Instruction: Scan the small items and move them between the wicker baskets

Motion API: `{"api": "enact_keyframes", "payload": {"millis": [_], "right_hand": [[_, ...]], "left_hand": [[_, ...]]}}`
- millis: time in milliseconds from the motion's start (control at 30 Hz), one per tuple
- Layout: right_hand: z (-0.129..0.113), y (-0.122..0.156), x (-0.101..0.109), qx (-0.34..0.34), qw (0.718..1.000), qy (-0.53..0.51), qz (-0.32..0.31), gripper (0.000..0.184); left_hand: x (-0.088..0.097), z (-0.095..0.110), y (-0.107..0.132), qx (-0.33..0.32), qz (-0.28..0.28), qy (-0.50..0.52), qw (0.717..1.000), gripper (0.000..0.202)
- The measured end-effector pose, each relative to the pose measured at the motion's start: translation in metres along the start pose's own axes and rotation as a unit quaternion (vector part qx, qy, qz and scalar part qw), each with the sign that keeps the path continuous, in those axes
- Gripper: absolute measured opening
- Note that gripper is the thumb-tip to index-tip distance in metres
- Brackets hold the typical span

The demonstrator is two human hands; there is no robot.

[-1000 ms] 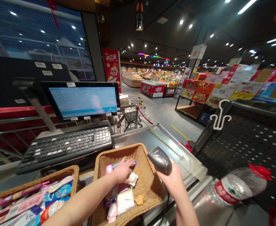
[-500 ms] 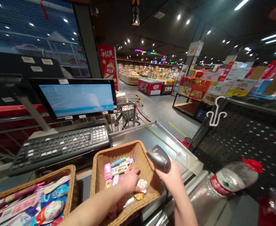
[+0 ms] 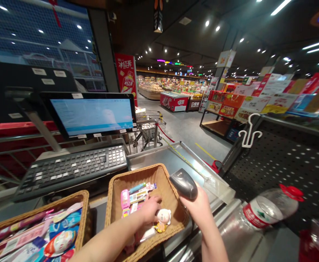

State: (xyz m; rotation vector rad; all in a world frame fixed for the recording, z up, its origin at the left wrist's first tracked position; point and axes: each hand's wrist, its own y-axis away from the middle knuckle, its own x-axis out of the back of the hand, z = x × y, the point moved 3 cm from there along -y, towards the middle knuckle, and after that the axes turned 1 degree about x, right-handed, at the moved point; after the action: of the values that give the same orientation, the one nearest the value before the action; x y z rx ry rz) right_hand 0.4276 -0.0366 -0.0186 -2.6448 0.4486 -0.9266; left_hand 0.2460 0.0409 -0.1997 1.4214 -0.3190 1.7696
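My left hand [image 3: 150,210] reaches down into a wicker basket [image 3: 109,203], fingers apart over small packaged items. Beside its thumb side lies a small toy with a round white head [image 3: 164,216] and a yellow lower part; the thumb is hard to make out. Just beyond the fingers are a pink item [image 3: 125,198], a teal tube-like item [image 3: 137,188] and a white package with a barcode [image 3: 138,196]. My right hand [image 3: 196,203] is closed around a dark grey barcode scanner [image 3: 184,183], held over the basket's right rim.
A second basket [image 3: 86,207] full of colourful packages stands at left. Behind are a keyboard [image 3: 75,167] and a monitor [image 3: 94,114]. At right lie a clear bottle with a red cap [image 3: 271,208] and a perforated panel with a white hook [image 3: 249,133]. The metal counter [image 3: 159,156] extends beyond the basket.
The white-headed toy has turned and its head shows larger beside my left hand. My left hand has barely shifted. The scanner stays in place in my right hand.
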Motion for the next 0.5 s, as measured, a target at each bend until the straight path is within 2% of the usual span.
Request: {"api": "enact_keyframes", "payload": {"millis": [200, 400, 500], "right_hand": [[-0.001, 0.002, 0.0, 0.009, 1.0, -0.011, 0.008, 0.03], [0.001, 0.005, 0.001, 0.0, 1.0, -0.01, 0.003, 0.037], [0.002, 0.006, 0.001, -0.005, 1.0, -0.015, -0.002, 0.035]], "left_hand": [[0.001, 0.009, -0.002, -0.009, -0.005, 0.01, 1.0, 0.057], [0.0, 0.027, -0.011, 0.07, 0.01, -0.004, 0.998, 0.066], [-0.002, 0.034, -0.021, 0.082, -0.017, -0.034, 0.996, 0.064]]}}
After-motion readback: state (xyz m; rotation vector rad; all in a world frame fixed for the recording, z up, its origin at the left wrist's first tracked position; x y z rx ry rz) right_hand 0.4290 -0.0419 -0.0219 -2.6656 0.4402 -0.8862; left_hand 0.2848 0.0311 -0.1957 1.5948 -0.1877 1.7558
